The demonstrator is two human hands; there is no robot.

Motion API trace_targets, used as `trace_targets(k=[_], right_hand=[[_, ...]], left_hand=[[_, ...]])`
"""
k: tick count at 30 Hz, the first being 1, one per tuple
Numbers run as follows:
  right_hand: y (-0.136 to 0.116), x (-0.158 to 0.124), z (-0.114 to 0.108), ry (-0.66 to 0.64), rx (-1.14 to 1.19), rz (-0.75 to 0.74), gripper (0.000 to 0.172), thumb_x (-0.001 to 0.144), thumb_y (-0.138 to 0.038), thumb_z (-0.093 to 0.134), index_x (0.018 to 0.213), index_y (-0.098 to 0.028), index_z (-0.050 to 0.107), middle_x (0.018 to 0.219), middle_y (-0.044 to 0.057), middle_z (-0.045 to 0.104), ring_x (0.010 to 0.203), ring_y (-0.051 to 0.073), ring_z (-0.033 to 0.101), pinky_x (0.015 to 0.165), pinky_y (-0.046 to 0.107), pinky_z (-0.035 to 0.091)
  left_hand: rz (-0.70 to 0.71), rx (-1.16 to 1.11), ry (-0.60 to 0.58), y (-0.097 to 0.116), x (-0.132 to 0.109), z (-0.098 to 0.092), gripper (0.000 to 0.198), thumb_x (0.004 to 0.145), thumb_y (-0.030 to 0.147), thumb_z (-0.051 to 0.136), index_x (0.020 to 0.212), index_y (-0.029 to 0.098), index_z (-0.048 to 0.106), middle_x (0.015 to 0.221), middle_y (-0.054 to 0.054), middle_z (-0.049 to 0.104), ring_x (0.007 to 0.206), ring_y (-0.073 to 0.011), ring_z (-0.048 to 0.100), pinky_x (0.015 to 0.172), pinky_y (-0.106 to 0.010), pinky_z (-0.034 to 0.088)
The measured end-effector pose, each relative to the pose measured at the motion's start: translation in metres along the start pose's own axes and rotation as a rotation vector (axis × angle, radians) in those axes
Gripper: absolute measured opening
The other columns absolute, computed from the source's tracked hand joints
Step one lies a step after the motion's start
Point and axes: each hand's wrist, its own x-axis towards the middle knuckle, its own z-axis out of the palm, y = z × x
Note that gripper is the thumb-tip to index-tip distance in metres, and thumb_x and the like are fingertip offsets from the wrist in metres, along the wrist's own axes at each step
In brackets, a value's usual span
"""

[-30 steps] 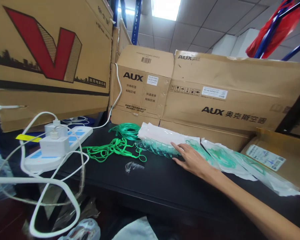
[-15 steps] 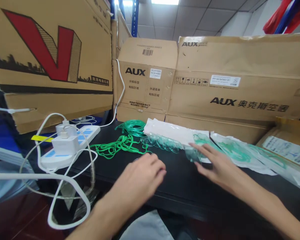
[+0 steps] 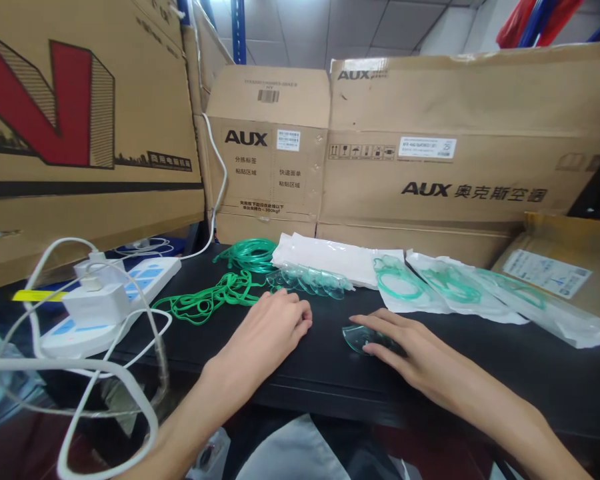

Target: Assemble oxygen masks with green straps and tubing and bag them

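Note:
My right hand (image 3: 397, 337) holds a clear green-tinted plastic mask (image 3: 356, 337) between thumb and fingers, low over the black table. My left hand (image 3: 277, 323) is closed with its knuckles up; whatever its fingers may hold is hidden beneath them. Beside it, a loose tangle of green elastic straps (image 3: 207, 299) stretches toward the fingers. A row of nested clear masks (image 3: 314, 281) lies just behind my left hand. At the back, a coil of green tubing (image 3: 247, 255) sits against the white packages.
White packages (image 3: 330, 253) and clear bags with green tubing (image 3: 450, 283) line the table's back. A white power strip (image 3: 153, 280) with plugs and looping cables stands at left. Large cardboard boxes (image 3: 270, 167) wall the far side; another box (image 3: 555, 267) is at right.
My right hand has drawn the mask away from the nested row, toward me and slightly left. The left hand stays by the straps; the whole view has shifted.

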Motion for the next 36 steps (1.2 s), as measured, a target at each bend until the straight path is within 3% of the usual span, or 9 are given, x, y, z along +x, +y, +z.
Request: trace_targets(k=[4,8,13,16,21,25,30,36], right_hand=[[-0.004,-0.002,-0.002,0.003,0.061,0.012,0.052,0.097,-0.06,0.05,0.148,-0.051,0.044,0.156,-0.005,0.049,0.146,0.029,0.044,0.119,0.052,0.038],[-0.014,-0.006,-0.012,0.035,0.129,0.125,0.055,0.093,-0.07,0.049,0.145,-0.051,0.048,0.153,-0.003,0.053,0.144,0.031,0.045,0.116,0.056,0.039],[-0.014,-0.005,-0.013,0.094,0.164,0.152,0.053,0.092,-0.07,0.051,0.136,-0.041,0.059,0.14,0.003,0.064,0.137,0.032,0.053,0.115,0.052,0.039],[-0.013,-0.003,-0.01,0.103,0.176,0.109,0.049,0.094,-0.066,0.052,0.133,-0.039,0.062,0.137,0.004,0.066,0.134,0.031,0.055,0.113,0.05,0.04],[-0.016,-0.002,-0.015,0.093,0.189,0.116,0.044,0.095,-0.063,0.051,0.131,-0.04,0.063,0.135,0.002,0.067,0.132,0.03,0.057,0.109,0.047,0.042],[-0.018,-0.002,-0.021,0.08,0.195,0.14,0.042,0.096,-0.061,0.052,0.13,-0.039,0.064,0.134,0.0,0.068,0.132,0.03,0.056,0.109,0.045,0.041],[-0.018,-0.003,-0.025,0.074,0.222,0.146,0.043,0.095,-0.061,0.053,0.13,-0.039,0.064,0.136,-0.001,0.067,0.132,0.029,0.055,0.11,0.042,0.04],[-0.016,-0.004,-0.022,0.078,0.223,0.144,0.044,0.095,-0.062,0.052,0.131,-0.039,0.064,0.137,0.0,0.066,0.132,0.028,0.055,0.112,0.042,0.039]], left_hand=[[-0.015,-0.107,-0.038,0.007,0.008,-0.001,0.022,0.102,0.035,0.05,0.102,0.024,0.07,0.094,-0.004,0.072,0.09,-0.0239,0.065,0.08,-0.035,0.04],[-0.024,-0.269,-0.112,-0.006,0.005,-0.007,0.027,0.101,0.026,0.046,0.119,0.034,0.065,0.101,0.001,0.072,0.099,-0.0216,0.063,0.082,-0.031,0.04],[0.001,-0.363,-0.224,-0.013,0.008,-0.01,0.011,0.091,0.025,0.061,0.093,0.03,0.071,0.098,0.002,0.069,0.095,-0.0194,0.061,0.08,-0.029,0.04],[0.046,-0.39,-0.231,-0.008,0.014,-0.006,0.013,0.09,0.022,0.059,0.083,0.026,0.069,0.095,0.002,0.066,0.093,-0.0176,0.06,0.082,-0.028,0.04],[0.086,-0.477,-0.22,-0.006,0.012,-0.008,0.021,0.094,0.018,0.054,0.102,0.032,0.066,0.105,0.005,0.065,0.104,-0.0161,0.057,0.089,-0.027,0.04],[0.091,-0.531,-0.354,-0.005,0.006,-0.018,0.035,0.092,0.012,0.054,0.112,0.038,0.066,0.109,0.006,0.064,0.1,-0.0141,0.058,0.087,-0.025,0.041],[0.149,-0.566,-0.443,0.0,0.007,-0.021,0.023,0.094,0.021,0.061,0.105,0.038,0.071,0.111,0.006,0.064,0.103,-0.015,0.057,0.089,-0.024,0.041],[0.156,-0.568,-0.384,0.001,0.012,-0.01,0.009,0.093,0.026,0.063,0.091,0.03,0.071,0.103,0.005,0.065,0.099,-0.0151,0.059,0.086,-0.024,0.042]])
